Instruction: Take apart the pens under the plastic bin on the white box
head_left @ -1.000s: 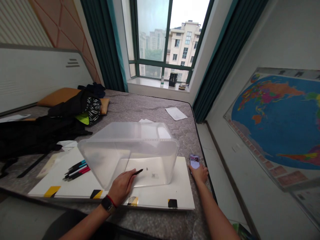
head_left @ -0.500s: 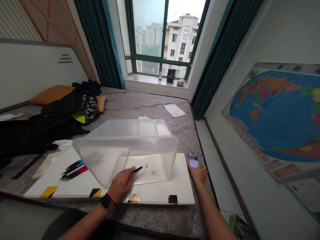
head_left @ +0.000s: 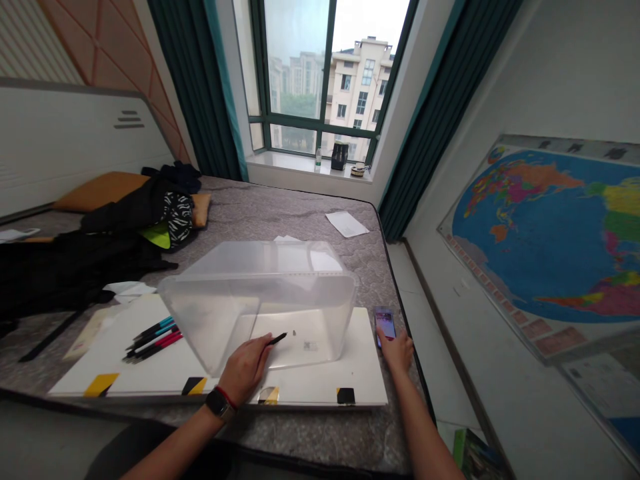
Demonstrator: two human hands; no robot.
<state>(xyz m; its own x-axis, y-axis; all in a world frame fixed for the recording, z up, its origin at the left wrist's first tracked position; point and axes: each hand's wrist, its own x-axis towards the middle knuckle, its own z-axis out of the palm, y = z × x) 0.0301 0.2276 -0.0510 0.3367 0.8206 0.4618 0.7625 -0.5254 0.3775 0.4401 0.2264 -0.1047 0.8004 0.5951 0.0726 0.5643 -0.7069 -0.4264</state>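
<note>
My left hand [head_left: 246,367], with a watch and a red band on its wrist, pinches a black pen [head_left: 278,339] by one end. Its tip points up and right. Around the pen is a clear plastic box [head_left: 305,293], tipped on its side with the opening facing me, on a white board [head_left: 363,373]. At the board's right edge, my right hand [head_left: 397,348] is closed around the lower end of a phone [head_left: 385,321] with a lit screen. Its thumb lies over the screen; the other fingers are partly hidden.
Several pens [head_left: 155,339] lie on the board's left part. Dark clothes [head_left: 65,263] and an orange cushion [head_left: 103,190] rest on the mattress [head_left: 280,200] to the left. A white sheet [head_left: 347,224] lies farther back. The mattress edge runs along the right.
My right thumb has moved from the phone's left edge onto its screen, and the picture there differs. The left hand and pen stay almost still. The box's left rim has shifted slightly right.
</note>
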